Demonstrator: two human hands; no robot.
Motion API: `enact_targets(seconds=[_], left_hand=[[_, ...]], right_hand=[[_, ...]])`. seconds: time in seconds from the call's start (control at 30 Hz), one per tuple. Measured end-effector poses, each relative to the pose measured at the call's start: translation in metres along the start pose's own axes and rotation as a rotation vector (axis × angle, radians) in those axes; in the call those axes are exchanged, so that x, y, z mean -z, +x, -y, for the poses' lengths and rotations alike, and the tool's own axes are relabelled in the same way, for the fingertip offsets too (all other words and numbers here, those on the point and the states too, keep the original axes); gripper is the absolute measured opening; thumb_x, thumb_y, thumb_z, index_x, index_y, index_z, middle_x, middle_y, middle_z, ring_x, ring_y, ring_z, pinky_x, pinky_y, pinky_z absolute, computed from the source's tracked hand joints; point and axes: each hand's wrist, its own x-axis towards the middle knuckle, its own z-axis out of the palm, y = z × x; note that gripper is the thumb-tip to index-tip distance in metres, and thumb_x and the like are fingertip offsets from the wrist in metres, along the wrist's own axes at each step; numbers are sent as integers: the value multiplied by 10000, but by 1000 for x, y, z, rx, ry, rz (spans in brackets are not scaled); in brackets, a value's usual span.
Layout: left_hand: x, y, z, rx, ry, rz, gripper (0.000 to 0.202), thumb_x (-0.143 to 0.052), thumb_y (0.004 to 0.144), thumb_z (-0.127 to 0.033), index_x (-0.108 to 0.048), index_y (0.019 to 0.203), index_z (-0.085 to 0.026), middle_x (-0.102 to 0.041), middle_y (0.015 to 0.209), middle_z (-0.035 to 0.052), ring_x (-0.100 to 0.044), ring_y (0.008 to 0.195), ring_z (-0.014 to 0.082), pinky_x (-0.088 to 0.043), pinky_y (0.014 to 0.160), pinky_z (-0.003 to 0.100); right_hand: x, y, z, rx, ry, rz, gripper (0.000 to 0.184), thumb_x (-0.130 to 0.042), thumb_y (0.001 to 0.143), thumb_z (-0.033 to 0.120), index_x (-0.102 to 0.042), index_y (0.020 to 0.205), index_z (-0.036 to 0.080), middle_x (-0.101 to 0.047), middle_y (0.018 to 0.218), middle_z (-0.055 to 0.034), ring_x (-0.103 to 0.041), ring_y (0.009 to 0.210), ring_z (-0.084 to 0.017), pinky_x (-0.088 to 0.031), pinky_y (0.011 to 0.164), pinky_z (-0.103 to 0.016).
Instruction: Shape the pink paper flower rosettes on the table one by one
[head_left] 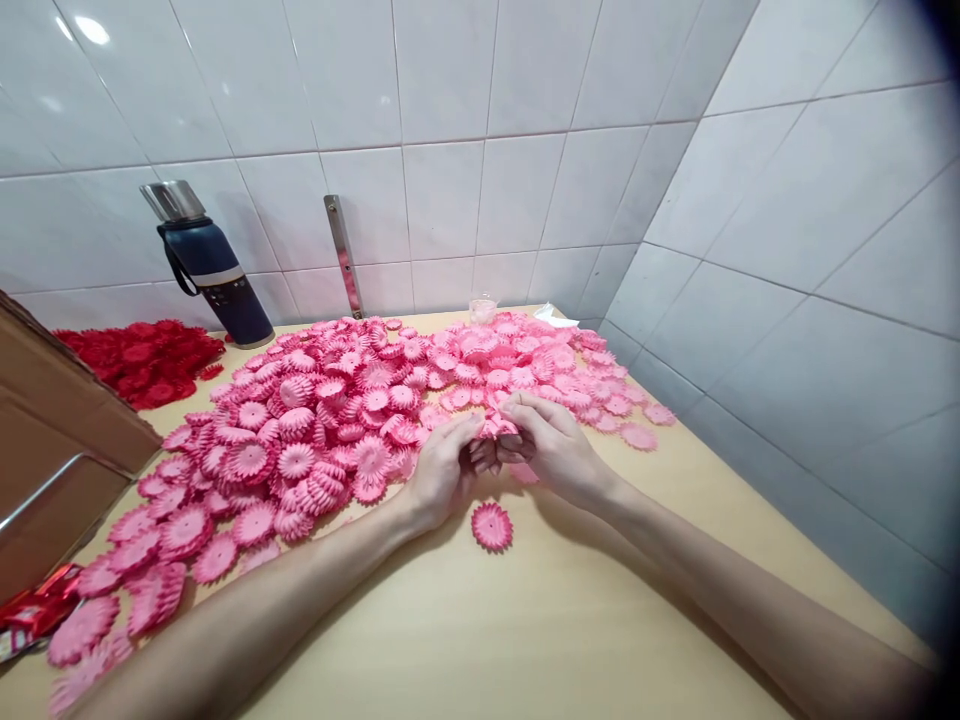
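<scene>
A wide heap of pink pleated paper flowers covers the back half of the wooden table. My left hand and my right hand meet at the heap's near edge. Both pinch a small pink flower piece between their fingertips, fingers curled closed. A single pink flower lies flat on the bare wood just in front of my hands.
A pile of red flowers lies at the back left beside a dark blue flask. A brown cardboard box stands at the left edge. Red foil wrappers lie at the near left. White tiled walls close the back and right.
</scene>
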Motion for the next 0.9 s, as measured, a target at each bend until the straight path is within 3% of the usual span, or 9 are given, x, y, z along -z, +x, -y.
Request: enact_targets(seconds=[0.07, 0.17, 0.3, 0.4, 0.47, 0.57, 0.7, 0.9], left_hand=[[-4, -2, -4, -25, 6, -2, 325, -571, 794, -320, -402, 562, -167, -354, 544, -36, -336, 526, 90, -333, 543, 241], [-8, -5, -16, -41, 68, 71, 357, -560, 810, -336, -363, 559, -176, -284, 540, -50, -309, 522, 85, -337, 560, 245], [-12, -13, -45, -49, 523, 260, 379, -502, 853, -398, -361, 574, -184, -319, 595, -32, -318, 545, 96, -315, 560, 255], [-15, -16, -67, -132, 913, 411, 375, -413, 897, -361, -365, 568, -186, -321, 573, -25, -299, 538, 108, -250, 519, 263], [-19, -16, -79, -158, 1038, 519, 355, -388, 905, -297, -359, 569, -187, -321, 569, -25, -302, 527, 106, -251, 514, 262], [-27, -17, -94, -90, 1167, 676, 369, -369, 908, -256, -302, 551, -188, -264, 545, -35, -257, 484, 96, -226, 479, 263], [-35, -19, -111, 21, 1357, 725, 369, -384, 906, -305, -328, 563, -181, -291, 531, -41, -278, 474, 92, -230, 475, 261], [-22, -10, -107, -129, 1592, 464, 393, -322, 934, -376, -426, 618, -166, -393, 544, -32, -338, 484, 92, -249, 493, 261]], right_hand=[[1, -2, 6, 62, -95, -13, 312, -509, 876, 393, -389, 650, 215, -350, 552, 51, -346, 480, -100, -340, 463, -250], [8, -7, 23, 262, -468, -18, 307, -476, 904, 367, -399, 647, 216, -380, 588, 30, -353, 504, -109, -311, 459, -258], [21, -17, 49, 443, -856, 60, 313, -450, 917, 305, -377, 625, 220, -351, 539, 30, -323, 469, -110, -275, 452, -279], [26, -25, 62, 484, -957, 153, 281, -449, 911, 280, -422, 638, 220, -404, 526, 18, -356, 463, -114, -276, 447, -284], [28, -29, 67, 493, -978, 210, 277, -449, 911, 263, -438, 638, 217, -420, 522, 18, -365, 460, -110, -275, 447, -281], [30, -32, 71, 457, -957, 266, 308, -432, 924, 261, -443, 621, 210, -414, 520, 23, -362, 464, -102, -275, 449, -268], [30, -27, 74, 360, -881, 327, 313, -446, 925, 314, -479, 636, 197, -415, 539, 30, -350, 479, -95, -280, 449, -250], [23, -10, 68, 223, -795, 230, 341, -471, 911, 414, -453, 652, 191, -364, 600, 41, -344, 536, -97, -303, 492, -244]])
